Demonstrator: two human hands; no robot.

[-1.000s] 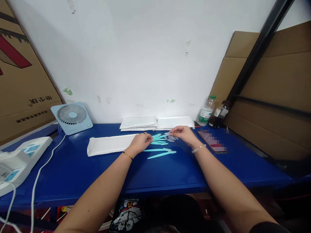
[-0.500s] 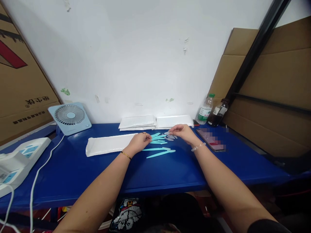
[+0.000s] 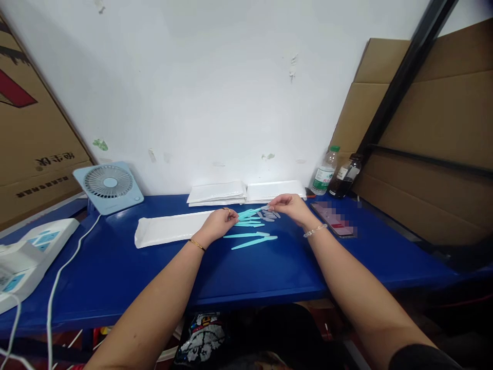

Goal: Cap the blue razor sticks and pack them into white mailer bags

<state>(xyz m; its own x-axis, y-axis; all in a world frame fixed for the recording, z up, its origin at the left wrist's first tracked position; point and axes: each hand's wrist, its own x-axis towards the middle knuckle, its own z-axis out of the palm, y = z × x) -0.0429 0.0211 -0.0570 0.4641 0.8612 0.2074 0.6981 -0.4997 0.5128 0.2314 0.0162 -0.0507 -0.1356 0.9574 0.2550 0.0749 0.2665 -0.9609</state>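
My left hand (image 3: 217, 225) pinches the handle of a teal eyebrow razor (image 3: 252, 211) that points right. The fingertips of my right hand (image 3: 291, 208) are closed on a small clear blade cap at that razor's blade end; whether the cap sits on the blade I cannot tell. Loose clear caps (image 3: 271, 215) lie in a small pile just below my right fingers. Several more teal razors (image 3: 250, 224) rest by my left fingertips. Closer to me, two razors (image 3: 252, 242) lie apart from the others on the blue table (image 3: 262, 277).
A white padded envelope (image 3: 165, 229) lies left of my left hand, and stacked envelopes (image 3: 217, 192) stand against the wall. Further left are a blue fan (image 3: 110, 186) and a white power strip (image 3: 46, 246). A phone (image 3: 333, 220) and two bottles (image 3: 325, 172) occupy the right.
The razor in my left hand and the cap in my right hand have come together. My right hand has shifted slightly up; the view has moved a little.
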